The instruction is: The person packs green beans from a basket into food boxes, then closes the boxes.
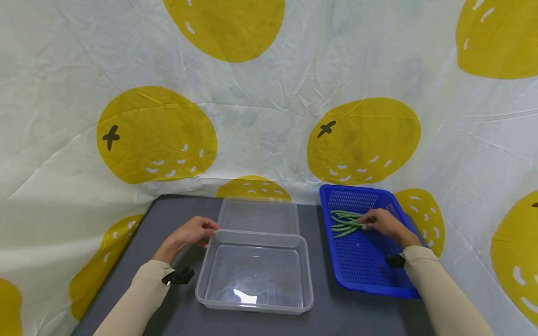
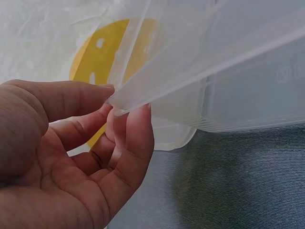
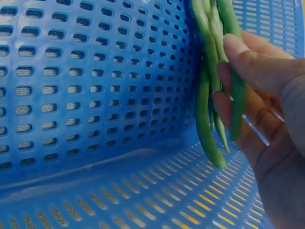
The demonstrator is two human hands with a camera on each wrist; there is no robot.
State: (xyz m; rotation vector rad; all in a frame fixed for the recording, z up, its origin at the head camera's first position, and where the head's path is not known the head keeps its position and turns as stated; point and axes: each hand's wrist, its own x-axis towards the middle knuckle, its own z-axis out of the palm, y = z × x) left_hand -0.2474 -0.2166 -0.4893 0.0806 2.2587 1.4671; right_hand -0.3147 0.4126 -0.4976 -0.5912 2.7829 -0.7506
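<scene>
My left hand (image 1: 194, 232) pinches the far left corner of a clear plastic container (image 1: 256, 270), thumb on one side of the rim and fingers on the other in the left wrist view. The container stands upright with nothing inside. On the right, my right hand (image 1: 382, 221) reaches into a blue perforated basket (image 1: 361, 266). Several green beans (image 1: 344, 224) lie there in a loose bunch, toward the far left side. The right wrist view shows thumb and fingers pinching one green bean (image 3: 238, 105) beside the others.
Behind the container lies a flat clear plastic lid (image 1: 258, 215). A dark grey table (image 1: 321, 312) carries everything. White cloth with yellow fruit prints (image 1: 260, 140) hangs close behind the table and along its sides.
</scene>
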